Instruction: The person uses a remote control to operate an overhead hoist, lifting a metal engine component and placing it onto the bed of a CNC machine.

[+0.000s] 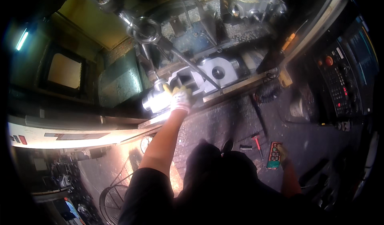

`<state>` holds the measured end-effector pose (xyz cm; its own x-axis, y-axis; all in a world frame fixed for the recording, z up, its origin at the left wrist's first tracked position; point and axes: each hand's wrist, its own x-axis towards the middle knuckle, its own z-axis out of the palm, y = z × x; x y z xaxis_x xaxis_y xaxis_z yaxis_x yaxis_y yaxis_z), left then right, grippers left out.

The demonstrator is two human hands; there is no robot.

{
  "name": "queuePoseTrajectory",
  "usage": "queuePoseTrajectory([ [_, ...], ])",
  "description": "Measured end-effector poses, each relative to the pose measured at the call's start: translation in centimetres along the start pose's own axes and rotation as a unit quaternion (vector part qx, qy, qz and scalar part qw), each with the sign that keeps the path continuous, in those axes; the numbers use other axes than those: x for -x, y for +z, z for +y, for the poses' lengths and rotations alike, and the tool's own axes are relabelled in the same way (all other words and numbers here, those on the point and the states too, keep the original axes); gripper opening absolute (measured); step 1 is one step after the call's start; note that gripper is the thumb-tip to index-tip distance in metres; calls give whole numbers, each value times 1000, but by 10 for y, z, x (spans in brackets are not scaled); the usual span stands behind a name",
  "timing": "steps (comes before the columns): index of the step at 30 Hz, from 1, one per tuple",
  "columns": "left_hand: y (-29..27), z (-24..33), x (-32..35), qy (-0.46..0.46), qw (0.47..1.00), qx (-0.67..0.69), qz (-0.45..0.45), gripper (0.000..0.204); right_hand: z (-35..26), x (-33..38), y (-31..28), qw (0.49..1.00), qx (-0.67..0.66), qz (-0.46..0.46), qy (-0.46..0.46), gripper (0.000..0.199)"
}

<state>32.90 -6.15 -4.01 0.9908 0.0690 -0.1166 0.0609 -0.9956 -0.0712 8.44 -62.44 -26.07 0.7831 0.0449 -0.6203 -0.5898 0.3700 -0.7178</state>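
Casting (188, 81) sits in the open machine bay, straight ahead of the person and a little left, hung or steadied by a black sling (192, 67) that runs up to a steel ring (147, 29). Its long axis lies roughly left to right across the bay, from a bright round end near the glove to a flat face with a bored hole on the right. The left hand (181, 98), in a white and yellow glove, is the nearer one by far: the arm is stretched fully forward and the hand lies on the casting's near-left end, fingers curled over the metal, gripping or pressing it; how firmly I cannot tell. The right hand (283, 153) hangs low at the person's side, well apart from the casting, closed around a pendant remote (274, 155) with rows of buttons. Out from there, a red-handled tool (257, 141) lies on the dark floor plate between the two arms. A second casting (252, 4) rests deeper in the bay. A control panel (340, 81) stands at far right.
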Motion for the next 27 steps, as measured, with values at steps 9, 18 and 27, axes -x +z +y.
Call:
queuePoseTrajectory([
  [9, -2, -34, -39, 24, 1000, -3, 7, 41, 20, -69, -35, 998, 5, -35, 52, 36],
  [18, -39, -51, -56, 16, 1000, 9, 2, 40, 10, -116, -4, 999, 27, 10, 22, 41],
  [27, -66, -63, -88, 24, 999, 18, 29, 38, -57, -164, 22, 997, 74, -13, 35, 36],
])
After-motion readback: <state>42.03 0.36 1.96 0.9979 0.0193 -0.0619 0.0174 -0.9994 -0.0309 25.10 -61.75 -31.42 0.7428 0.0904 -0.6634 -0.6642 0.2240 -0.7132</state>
